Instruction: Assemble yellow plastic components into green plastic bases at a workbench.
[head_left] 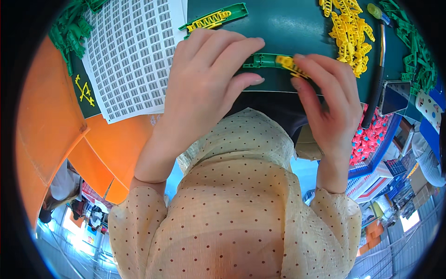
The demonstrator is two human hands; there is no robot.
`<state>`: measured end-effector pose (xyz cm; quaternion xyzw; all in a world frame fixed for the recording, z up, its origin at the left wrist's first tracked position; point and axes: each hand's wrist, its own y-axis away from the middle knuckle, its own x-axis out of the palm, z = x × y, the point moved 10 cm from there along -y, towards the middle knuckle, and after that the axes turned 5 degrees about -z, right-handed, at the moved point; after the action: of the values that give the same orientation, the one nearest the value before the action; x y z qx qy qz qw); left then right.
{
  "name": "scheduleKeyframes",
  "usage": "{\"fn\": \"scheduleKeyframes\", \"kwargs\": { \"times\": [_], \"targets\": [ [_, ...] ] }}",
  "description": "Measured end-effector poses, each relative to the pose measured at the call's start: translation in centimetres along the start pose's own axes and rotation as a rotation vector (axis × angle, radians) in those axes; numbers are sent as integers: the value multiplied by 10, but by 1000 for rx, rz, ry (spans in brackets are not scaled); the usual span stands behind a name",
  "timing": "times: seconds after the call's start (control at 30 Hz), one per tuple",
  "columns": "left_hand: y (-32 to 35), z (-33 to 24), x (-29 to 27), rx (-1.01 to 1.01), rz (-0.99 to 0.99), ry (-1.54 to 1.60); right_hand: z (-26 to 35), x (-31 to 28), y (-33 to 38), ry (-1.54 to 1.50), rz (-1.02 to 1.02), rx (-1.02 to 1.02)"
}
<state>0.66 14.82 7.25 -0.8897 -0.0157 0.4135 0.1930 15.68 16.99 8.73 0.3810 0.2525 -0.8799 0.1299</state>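
A slim green plastic tray-like part lies near the table's front edge, between my hands. My left hand is spread around its left end, thumb and index finger apart, and they do not appear to grip it. Between thumb and fingertips, my right hand pinches a small yellow ridged plastic part, tilted over the green part's right end. Whether the two parts touch I cannot tell. Beyond my left hand lies another green part with a yellow ridged piece in it.
Printed label sheets lie at left, beside a yellow sprue scrap. Green parts pile at far left, more at far right. Yellow parts heap at right, near a black-handled tool, a phone and red pieces.
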Motion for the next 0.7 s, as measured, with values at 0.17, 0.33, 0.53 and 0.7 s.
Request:
{"fn": "scheduleKeyframes", "kwargs": {
  "times": [0.17,0.33,0.53,0.7],
  "targets": [
    [2,2,4,-16,-22,24,14,21,-10,13,65,-239],
    [2,3,3,2,-51,54,14,26,-10,1,111,-274],
    [1,3,5,11,-43,65,12,28,-10,-12,107,-253],
    [0,1,6,31,-44,67,12,27,-10,-29,100,-260]
  ]
}}
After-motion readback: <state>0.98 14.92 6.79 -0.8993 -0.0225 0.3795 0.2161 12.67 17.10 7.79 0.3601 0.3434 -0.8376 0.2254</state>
